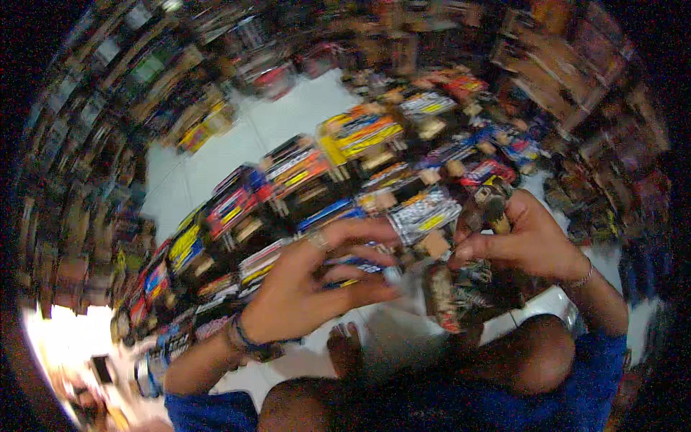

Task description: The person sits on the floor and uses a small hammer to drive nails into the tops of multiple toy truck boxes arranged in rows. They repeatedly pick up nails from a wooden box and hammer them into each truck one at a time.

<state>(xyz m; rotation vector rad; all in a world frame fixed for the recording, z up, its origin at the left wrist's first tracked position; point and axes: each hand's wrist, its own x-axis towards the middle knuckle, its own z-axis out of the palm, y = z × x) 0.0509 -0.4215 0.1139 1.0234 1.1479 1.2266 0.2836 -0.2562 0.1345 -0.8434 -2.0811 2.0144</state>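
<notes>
Our left hand (317, 277) spreads loose while our right hand (522, 241) pinches a seemingly light, stiff pack (491, 205) above the floor (288, 115).

head cam | fisheye, looks steeply down, blurred | close on lap, floor (288, 115) beyond | single view
</notes>
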